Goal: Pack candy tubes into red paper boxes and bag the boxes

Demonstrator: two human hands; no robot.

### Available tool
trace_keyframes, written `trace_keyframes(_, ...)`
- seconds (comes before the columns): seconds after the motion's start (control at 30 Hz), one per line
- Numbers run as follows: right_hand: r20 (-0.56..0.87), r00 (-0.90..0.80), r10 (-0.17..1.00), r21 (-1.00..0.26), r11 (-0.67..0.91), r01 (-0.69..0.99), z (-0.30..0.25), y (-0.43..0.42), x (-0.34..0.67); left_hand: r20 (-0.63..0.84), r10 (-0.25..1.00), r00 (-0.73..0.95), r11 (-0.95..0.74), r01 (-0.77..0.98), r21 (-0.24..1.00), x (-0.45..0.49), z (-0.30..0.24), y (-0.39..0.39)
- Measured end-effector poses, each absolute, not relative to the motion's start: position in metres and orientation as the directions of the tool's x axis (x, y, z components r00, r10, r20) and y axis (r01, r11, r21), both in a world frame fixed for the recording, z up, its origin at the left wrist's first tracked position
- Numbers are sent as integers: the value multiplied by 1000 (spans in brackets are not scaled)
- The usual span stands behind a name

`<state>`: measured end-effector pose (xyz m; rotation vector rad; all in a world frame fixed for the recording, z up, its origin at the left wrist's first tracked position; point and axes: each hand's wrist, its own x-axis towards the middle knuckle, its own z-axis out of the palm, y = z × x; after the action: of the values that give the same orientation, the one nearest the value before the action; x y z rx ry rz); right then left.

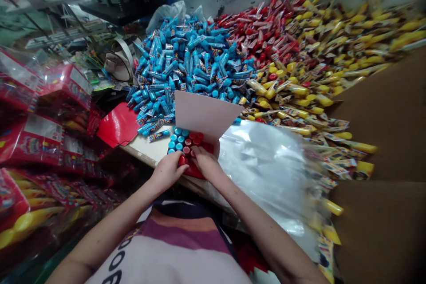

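A small red box [209,147] stands at the table's near edge, its white-backed flap [204,113] raised at the far side. Blue-capped tubes [179,139] stand upright in rows on its left, and red-capped tubes [196,137] fill part of the middle and right. My left hand [168,171] is at the box's near left corner, thumb and fingers closed around a red-capped tube [183,159]. Over the right side of the box, my right hand [207,163] has its fingers bent down among the red caps; what they grip is hidden.
Heaps of wrapped blue tubes [193,60], red tubes [262,31] and yellow tubes [333,53] cover the table behind. Clear plastic bags [262,164] lie to the right, beside a cardboard box [382,142]. Packed red boxes [36,142] are stacked left, near flat red sheets [118,124].
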<state>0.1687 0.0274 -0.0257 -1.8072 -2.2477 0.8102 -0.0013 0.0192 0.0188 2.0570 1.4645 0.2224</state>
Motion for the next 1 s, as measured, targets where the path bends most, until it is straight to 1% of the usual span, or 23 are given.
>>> trace_keyframes(0.03,-185,-259,948,-540,122,833,-25,25,172,-193,904,382,-213,793,571,-2,19,21)
trace_keyframes(0.1,-64,-235,970,-636,142,758,-20,17,179,-170,899,403,-229,765,602,-2,21,25)
trace_keyframes(0.17,76,-240,968,-709,222,670,-10,8,183,-143,883,447,-264,726,636,-1,23,29)
trace_keyframes(0.23,159,-299,941,-747,313,586,0,0,181,-124,857,500,-293,671,681,2,24,34)
trace_keyframes(0.3,174,-358,917,-757,357,547,6,-7,176,-114,829,548,-302,609,733,5,25,36)
trace_keyframes(0.37,154,-363,919,-751,348,561,3,-13,170,-120,812,571,-272,551,789,7,27,35)
trace_keyframes(0.47,138,-298,945,-761,293,579,-10,-22,166,-168,800,576,-136,447,884,5,28,30)
trace_keyframes(0.53,169,-186,968,-768,248,590,-21,-28,165,-150,843,516,-77,392,917,0,27,26)
trace_keyframes(0.6,225,-8,974,-759,180,626,-30,-33,164,-45,921,386,-133,422,897,-8,22,23)
trace_keyframes(0.67,287,155,945,-736,114,667,-37,-36,162,84,955,283,-233,548,804,-16,12,22)
trace_keyframes(0.73,337,214,917,-708,96,700,-44,-36,158,131,948,291,-298,660,690,-23,0,21)
trace_keyframes(0.77,350,199,915,-691,109,715,-47,-35,155,119,942,314,-313,693,649,-25,-7,20)
trace_keyframes(0.83,362,132,923,-646,146,749,-53,-31,149,80,934,349,-321,717,619,-28,-17,18)
trace_keyframes(1.0,414,-6,910,-475,222,851,-61,-19,139,88,936,341,-311,683,660,-29,-30,16)
